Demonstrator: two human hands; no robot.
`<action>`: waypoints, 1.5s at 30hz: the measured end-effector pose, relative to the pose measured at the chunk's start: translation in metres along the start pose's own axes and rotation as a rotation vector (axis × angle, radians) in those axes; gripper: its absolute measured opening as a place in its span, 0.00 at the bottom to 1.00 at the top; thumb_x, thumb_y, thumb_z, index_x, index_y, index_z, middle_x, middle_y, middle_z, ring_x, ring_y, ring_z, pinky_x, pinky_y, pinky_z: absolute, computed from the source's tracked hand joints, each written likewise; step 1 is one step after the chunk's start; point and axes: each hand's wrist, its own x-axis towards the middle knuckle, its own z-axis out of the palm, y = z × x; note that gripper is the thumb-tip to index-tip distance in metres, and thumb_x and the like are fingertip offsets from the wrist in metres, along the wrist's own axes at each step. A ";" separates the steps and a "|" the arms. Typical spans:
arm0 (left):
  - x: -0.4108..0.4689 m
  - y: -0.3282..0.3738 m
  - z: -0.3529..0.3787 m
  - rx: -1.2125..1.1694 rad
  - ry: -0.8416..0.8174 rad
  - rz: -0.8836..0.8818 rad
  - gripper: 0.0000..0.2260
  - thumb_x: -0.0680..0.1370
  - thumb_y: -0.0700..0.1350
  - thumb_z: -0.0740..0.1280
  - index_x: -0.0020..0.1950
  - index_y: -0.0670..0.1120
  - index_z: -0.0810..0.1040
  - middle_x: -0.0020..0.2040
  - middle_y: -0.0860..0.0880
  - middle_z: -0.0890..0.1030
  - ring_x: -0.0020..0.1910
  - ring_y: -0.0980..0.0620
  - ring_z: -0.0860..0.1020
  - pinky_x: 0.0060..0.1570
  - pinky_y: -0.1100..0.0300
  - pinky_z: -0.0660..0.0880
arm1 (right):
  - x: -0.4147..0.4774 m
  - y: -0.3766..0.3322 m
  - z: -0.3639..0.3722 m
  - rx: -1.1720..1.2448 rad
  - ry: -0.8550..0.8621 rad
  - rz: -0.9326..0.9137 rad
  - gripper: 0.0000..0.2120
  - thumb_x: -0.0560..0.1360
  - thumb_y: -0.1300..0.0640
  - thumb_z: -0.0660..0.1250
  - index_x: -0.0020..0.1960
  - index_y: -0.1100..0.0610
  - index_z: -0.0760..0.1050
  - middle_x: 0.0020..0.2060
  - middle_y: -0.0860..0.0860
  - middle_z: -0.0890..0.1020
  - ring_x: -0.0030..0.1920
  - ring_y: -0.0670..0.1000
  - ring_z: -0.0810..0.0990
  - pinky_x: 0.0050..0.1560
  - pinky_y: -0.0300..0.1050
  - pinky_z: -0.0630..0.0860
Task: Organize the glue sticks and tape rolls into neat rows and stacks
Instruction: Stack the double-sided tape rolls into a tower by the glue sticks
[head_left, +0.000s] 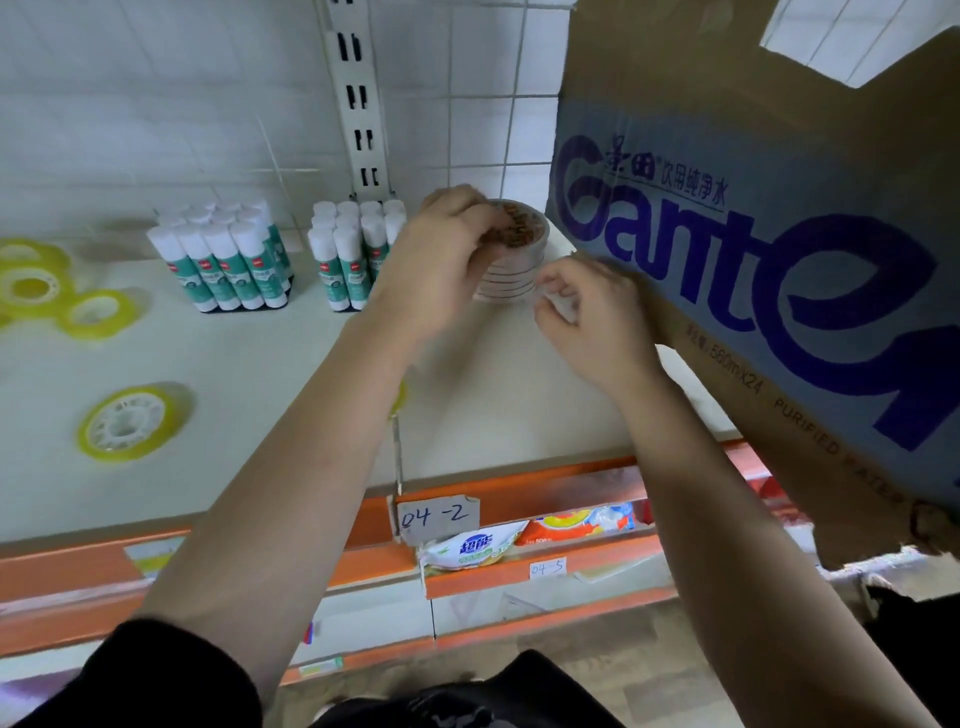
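A stack of several clear tape rolls (511, 270) stands at the back of the white shelf (270, 384). My left hand (441, 260) curls over the stack's top and left side, gripping it. My right hand (582, 306) is beside the stack's lower right, pinching something small and whitish that is too blurred to name. Two upright groups of glue sticks (228, 254) (353, 249) with white caps and green labels stand left of the stack. Loose yellow-green tape rolls (127, 423) (98, 312) (28, 275) lie scattered on the shelf's left part.
A big cardboard water box (769, 249) with blue lettering fills the right side, close to my right hand. A slotted upright (358, 104) runs up the tiled back wall. The orange shelf edge (519, 493) carries a label "04-2"; packets lie on the shelf below.
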 end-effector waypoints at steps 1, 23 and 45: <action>-0.004 0.000 -0.009 0.000 0.016 0.014 0.12 0.76 0.43 0.66 0.56 0.39 0.81 0.51 0.40 0.80 0.52 0.38 0.78 0.51 0.48 0.75 | 0.002 -0.005 -0.001 0.010 0.012 -0.014 0.10 0.75 0.61 0.68 0.56 0.59 0.79 0.48 0.52 0.82 0.48 0.48 0.78 0.49 0.48 0.78; -0.258 -0.104 -0.255 0.548 0.215 -0.479 0.11 0.77 0.50 0.64 0.55 0.48 0.81 0.50 0.46 0.81 0.50 0.40 0.78 0.53 0.48 0.70 | 0.018 -0.282 0.162 0.283 -0.090 -0.404 0.10 0.72 0.58 0.66 0.51 0.58 0.80 0.42 0.53 0.82 0.42 0.52 0.79 0.47 0.51 0.77; -0.433 -0.303 -0.466 0.574 0.234 -0.631 0.10 0.78 0.49 0.65 0.56 0.47 0.81 0.53 0.47 0.80 0.52 0.42 0.77 0.54 0.49 0.67 | 0.049 -0.567 0.395 0.243 -0.286 -0.430 0.10 0.73 0.54 0.66 0.51 0.56 0.81 0.46 0.52 0.82 0.48 0.53 0.80 0.51 0.49 0.76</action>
